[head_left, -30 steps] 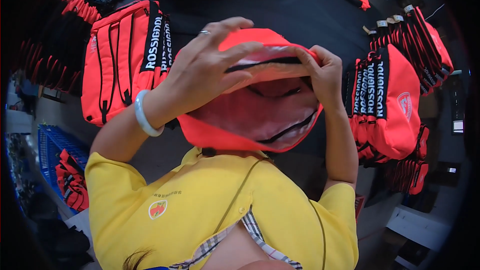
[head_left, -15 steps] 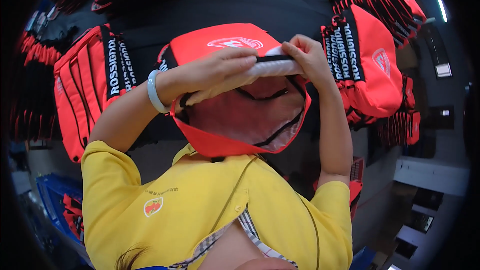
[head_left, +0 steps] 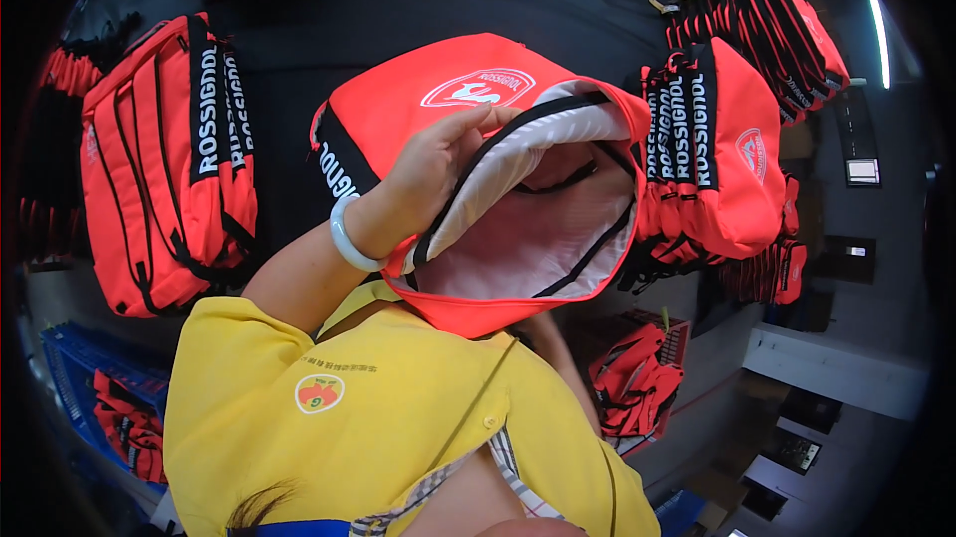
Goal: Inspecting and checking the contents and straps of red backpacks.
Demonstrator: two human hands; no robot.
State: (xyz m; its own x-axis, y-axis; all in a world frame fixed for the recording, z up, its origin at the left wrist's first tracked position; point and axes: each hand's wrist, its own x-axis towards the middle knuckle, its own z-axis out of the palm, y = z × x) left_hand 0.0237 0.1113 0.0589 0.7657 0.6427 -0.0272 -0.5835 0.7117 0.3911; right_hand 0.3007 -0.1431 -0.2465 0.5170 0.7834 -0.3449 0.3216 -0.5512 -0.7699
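Observation:
A red backpack with black side panels and a white shield emblem lies on the dark table in front of me, its mouth facing me. The pale silvery lining and its black binding strips show inside. My left hand, a pale bangle on its wrist, is closed round the black-edged upper left rim. My right forearm passes below the bag's lower edge; the right hand and its fingers are hidden behind the bag.
More red and black backpacks stand at the left, and a row of them stands at the right. Stacked flat bags lie farther back. Below the table are a blue crate and a red crate with red pieces.
My right hand has let go of the upper rim and gone down behind the bag. My left hand has shifted along the rim, and the mouth gapes wider at the right.

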